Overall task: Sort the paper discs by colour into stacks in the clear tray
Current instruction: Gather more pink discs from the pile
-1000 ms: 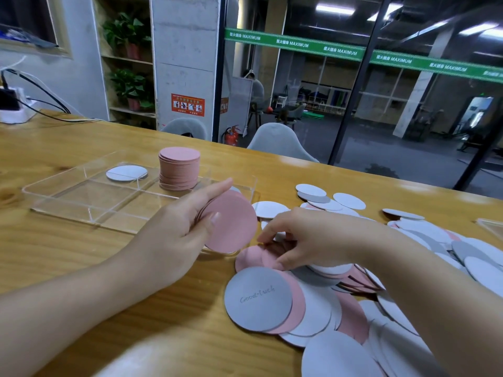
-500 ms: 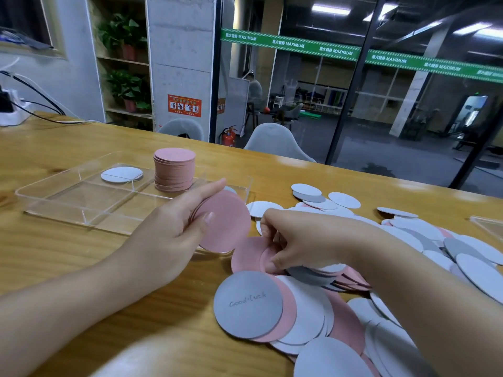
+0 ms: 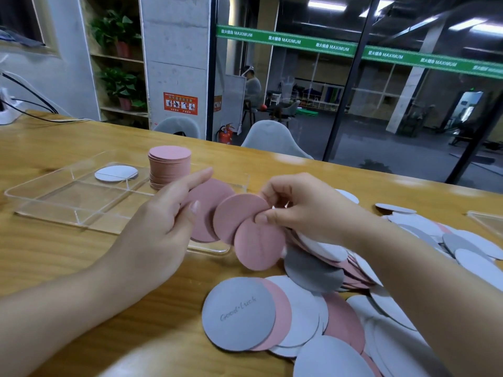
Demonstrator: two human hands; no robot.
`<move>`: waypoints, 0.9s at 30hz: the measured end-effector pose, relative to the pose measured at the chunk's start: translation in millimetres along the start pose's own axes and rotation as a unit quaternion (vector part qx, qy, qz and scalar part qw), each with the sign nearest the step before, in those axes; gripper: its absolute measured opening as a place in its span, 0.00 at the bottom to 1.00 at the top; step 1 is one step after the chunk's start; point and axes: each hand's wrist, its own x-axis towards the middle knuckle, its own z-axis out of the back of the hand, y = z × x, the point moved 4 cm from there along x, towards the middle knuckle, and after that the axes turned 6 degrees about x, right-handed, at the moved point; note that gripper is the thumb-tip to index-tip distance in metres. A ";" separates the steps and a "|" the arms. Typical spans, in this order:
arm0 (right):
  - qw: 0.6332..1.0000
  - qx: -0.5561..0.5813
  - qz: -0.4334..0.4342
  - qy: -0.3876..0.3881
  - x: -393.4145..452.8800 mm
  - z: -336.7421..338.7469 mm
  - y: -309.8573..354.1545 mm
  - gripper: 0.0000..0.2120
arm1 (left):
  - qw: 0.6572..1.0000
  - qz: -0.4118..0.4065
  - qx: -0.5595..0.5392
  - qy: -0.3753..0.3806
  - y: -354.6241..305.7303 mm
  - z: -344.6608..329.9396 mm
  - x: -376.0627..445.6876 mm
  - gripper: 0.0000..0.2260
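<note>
My right hand (image 3: 307,210) pinches 2 round pink paper discs (image 3: 246,232) above the table; my left hand (image 3: 160,227) holds more. Fanned in this grip, 1 may slip before the clear plastic tray (image 3: 68,197).

Head cam looks fwd/down, close over table (image 3: 68,248).

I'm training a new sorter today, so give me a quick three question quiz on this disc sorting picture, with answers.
1. True or false: the pink stack stands inside the clear tray.
2. What does the right hand pinch? A) two pink discs B) one grey disc C) nothing
3. What is written on the grey disc nearest the camera?

Key:
1. True.
2. A: two pink discs, lifted off the loose pile, while the left hand holds a pink disc beside them.
3. "Good Luck".
</note>
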 end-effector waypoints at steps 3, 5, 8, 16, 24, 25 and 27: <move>0.998 0.041 0.016 -0.054 1.1 -4.3 0.6 0.06 | 0.999 -0.035 0.010 0.011 -5.8 -1.2 -1.4 0.19; 0.996 0.043 0.019 -0.081 0.9 -9.1 0.3 0.09 | 0.999 -0.028 -0.007 0.026 -7.9 -1.7 -2.1 0.20; 0.994 0.027 0.009 -0.103 -0.9 -14.2 0.7 0.10 | 0.998 0.002 -0.046 0.031 -8.9 -2.8 -2.4 0.18; 0.992 0.081 -0.004 -0.098 -2.4 -19.9 3.4 0.12 | 0.996 -0.032 -0.017 0.085 -13.2 -7.3 -4.2 0.30; 0.997 -0.011 -0.048 -0.063 -14.0 -8.4 0.6 0.13 | 0.989 -0.072 0.034 0.123 -10.6 -10.8 -6.2 0.26; 0.996 -0.034 -0.054 -0.057 -19.3 -7.5 -0.2 0.12 | 0.987 -0.087 0.041 0.126 -11.6 -11.3 -6.8 0.25; 0.994 -0.075 -0.067 -0.034 -32.2 -6.0 -1.2 0.09 | 0.983 -0.114 0.054 0.132 -12.3 -13.0 -7.7 0.23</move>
